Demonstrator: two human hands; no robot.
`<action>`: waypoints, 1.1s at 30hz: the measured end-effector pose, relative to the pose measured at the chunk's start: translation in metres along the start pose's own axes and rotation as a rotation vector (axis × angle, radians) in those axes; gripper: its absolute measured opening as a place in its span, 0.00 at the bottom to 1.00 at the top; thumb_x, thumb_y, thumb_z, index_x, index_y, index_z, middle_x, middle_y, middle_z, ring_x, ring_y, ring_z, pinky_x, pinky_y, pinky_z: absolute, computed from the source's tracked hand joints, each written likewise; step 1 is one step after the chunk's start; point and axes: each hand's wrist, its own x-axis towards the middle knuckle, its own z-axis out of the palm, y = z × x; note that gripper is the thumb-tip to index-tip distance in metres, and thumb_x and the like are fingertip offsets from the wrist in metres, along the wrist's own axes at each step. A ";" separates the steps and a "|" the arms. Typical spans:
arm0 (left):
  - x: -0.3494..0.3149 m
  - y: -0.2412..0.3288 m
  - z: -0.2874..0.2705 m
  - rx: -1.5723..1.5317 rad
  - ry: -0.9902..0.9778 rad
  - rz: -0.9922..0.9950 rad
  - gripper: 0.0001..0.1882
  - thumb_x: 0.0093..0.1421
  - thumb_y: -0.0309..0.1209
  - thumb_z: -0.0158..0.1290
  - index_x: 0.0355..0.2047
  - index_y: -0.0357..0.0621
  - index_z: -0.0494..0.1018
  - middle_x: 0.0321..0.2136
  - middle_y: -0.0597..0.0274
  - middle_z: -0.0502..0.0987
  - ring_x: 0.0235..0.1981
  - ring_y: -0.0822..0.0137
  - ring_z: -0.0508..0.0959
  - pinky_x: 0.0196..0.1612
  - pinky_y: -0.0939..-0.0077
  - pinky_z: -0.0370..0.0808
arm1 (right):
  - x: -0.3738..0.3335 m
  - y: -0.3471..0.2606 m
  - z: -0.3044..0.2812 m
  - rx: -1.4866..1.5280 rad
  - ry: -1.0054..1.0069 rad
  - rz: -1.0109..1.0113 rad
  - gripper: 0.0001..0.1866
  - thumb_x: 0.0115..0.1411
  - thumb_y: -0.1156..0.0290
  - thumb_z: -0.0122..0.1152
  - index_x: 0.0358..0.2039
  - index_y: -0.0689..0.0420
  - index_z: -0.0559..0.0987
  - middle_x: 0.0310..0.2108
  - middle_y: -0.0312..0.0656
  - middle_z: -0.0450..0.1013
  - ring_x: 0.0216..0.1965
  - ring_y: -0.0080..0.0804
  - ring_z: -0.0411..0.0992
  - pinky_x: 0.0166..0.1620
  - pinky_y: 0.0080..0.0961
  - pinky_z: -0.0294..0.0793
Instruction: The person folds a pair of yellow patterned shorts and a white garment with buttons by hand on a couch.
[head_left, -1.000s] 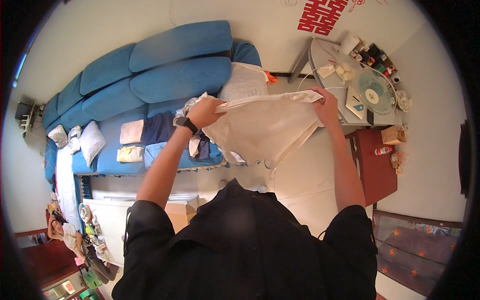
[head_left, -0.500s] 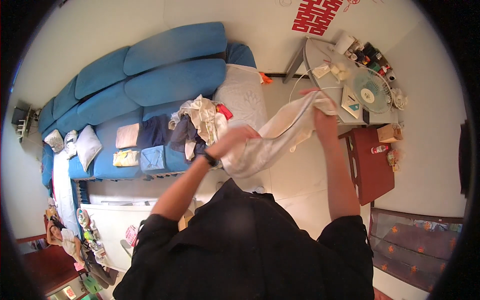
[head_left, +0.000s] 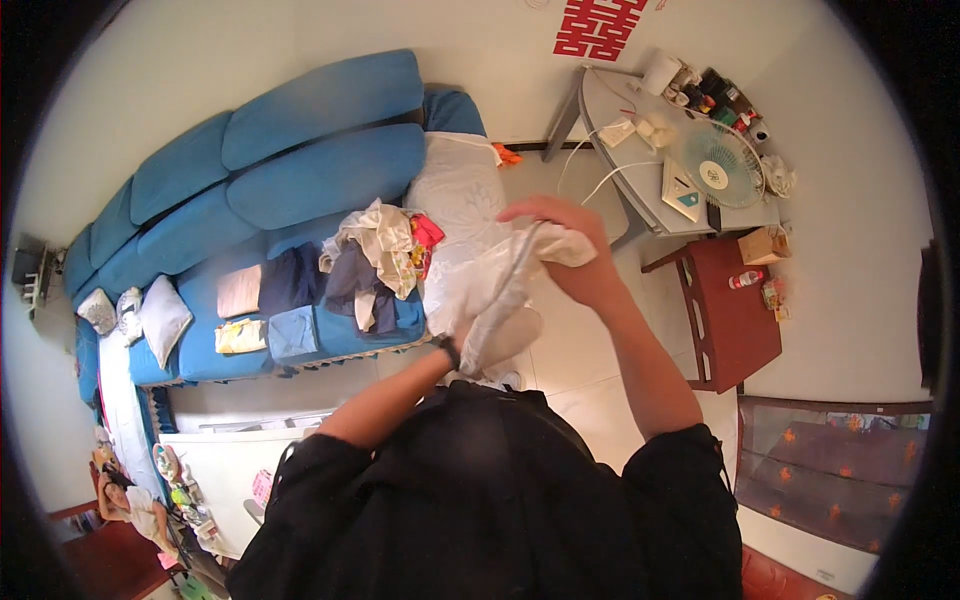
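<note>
Two hands [head_left: 588,264], right farther forward (cloth [head_left: 498,285] between)

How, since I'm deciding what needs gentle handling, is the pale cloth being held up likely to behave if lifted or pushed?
The pale cloth is probably floppy, since it droops in soft, uneven folds. It is likely light for its size, as the fabric looks thin. Pushed, it would probably crumple rather than roll, given its loose, bunched shape.
</note>
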 end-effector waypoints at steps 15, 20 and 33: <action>-0.061 0.022 0.036 0.112 -0.354 -0.122 0.22 0.72 0.42 0.45 0.32 0.32 0.68 0.29 0.52 0.74 0.32 0.61 0.74 0.37 0.62 0.70 | -0.028 0.056 -0.032 0.011 0.247 0.322 0.19 0.56 0.71 0.52 0.48 0.56 0.80 0.24 0.22 0.50 0.25 0.11 0.51 0.28 0.12 0.51; -0.024 -0.054 0.009 0.319 -0.309 -0.091 0.15 0.66 0.39 0.53 0.36 0.35 0.72 0.31 0.56 0.75 0.33 0.63 0.74 0.39 0.64 0.71 | -0.013 0.043 -0.017 0.128 0.268 0.313 0.19 0.52 0.75 0.56 0.47 0.53 0.79 0.25 0.25 0.52 0.27 0.15 0.52 0.31 0.15 0.53; -0.029 0.070 0.035 0.259 0.167 0.617 0.12 0.59 0.27 0.58 0.43 0.39 0.74 0.44 0.54 0.75 0.43 0.60 0.76 0.48 0.71 0.72 | -0.022 0.009 0.006 -0.131 0.110 0.098 0.29 0.38 0.64 0.71 0.46 0.54 0.80 0.26 0.33 0.57 0.28 0.25 0.57 0.32 0.23 0.56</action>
